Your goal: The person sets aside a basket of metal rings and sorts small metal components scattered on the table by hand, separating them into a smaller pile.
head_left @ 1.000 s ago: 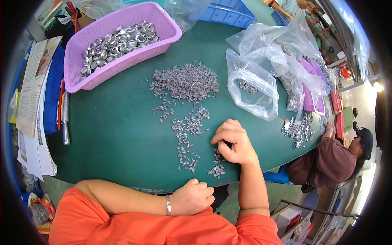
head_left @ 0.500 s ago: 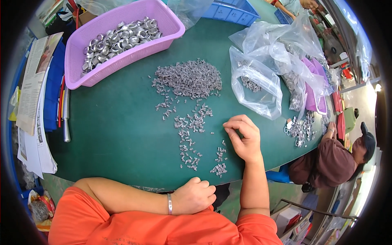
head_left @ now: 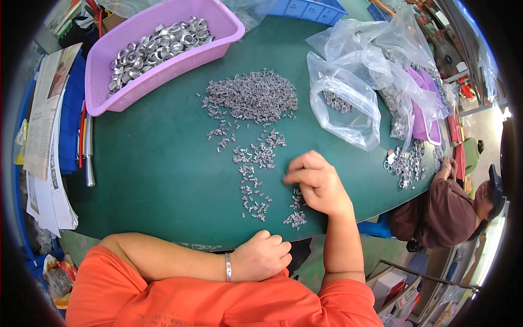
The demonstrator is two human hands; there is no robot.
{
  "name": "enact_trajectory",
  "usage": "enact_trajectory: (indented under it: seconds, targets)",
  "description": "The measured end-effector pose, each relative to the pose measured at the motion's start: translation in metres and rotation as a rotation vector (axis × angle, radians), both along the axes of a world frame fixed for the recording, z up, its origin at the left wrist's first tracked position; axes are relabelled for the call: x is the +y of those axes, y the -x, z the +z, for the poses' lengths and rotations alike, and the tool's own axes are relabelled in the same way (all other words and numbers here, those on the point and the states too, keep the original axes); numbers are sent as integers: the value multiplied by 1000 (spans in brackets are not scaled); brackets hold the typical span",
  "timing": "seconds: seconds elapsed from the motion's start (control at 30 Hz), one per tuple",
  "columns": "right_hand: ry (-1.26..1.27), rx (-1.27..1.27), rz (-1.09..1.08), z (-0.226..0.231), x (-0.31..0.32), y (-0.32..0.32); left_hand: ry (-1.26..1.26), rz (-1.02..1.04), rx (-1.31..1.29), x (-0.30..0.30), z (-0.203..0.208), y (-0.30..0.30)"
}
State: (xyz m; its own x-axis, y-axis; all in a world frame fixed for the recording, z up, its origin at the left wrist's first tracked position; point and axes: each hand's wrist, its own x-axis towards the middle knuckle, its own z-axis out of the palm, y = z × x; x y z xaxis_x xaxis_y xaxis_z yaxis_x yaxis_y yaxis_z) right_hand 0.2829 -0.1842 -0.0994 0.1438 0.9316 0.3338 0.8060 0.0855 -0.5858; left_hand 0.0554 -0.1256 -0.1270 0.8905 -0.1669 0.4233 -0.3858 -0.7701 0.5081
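My right hand (head_left: 318, 184) is over the table with its fingers bent and pointing left. Its fingertips are smeared by motion, so whether they hold a part does not show. Just below it lies a small cluster of tiny grey metal parts (head_left: 295, 219), partly covered by the hand. To its left a loose strip of the same parts (head_left: 253, 201) runs up toward a large heap of small metal parts (head_left: 250, 95). My left hand (head_left: 260, 256) rests as a closed fist by the table's near edge, a metal bracelet (head_left: 228, 267) on its wrist.
A purple basket (head_left: 169, 73) of metal rings stands far left on the green table (head_left: 147, 180). Clear plastic bags (head_left: 348, 117) with parts lie to the right, near a scattered pile of shiny pieces (head_left: 407, 166). Papers (head_left: 49, 136) line the left. Another person (head_left: 447, 210) sits at right.
My right hand has moved a little left and turned, its fingers now reaching over the gap beside the strip. My left fist stays in place. The whole view has shifted slightly.
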Motion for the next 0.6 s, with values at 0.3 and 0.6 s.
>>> enact_trajectory:
  seconds: [0.3,0.6]
  targets:
    - [-17,110,72,0,11,13,6,-2,-7,-2,-2,0]
    - [-49,191,-186,-1,-2,-2,9,8,-5,-1,-1,-1]
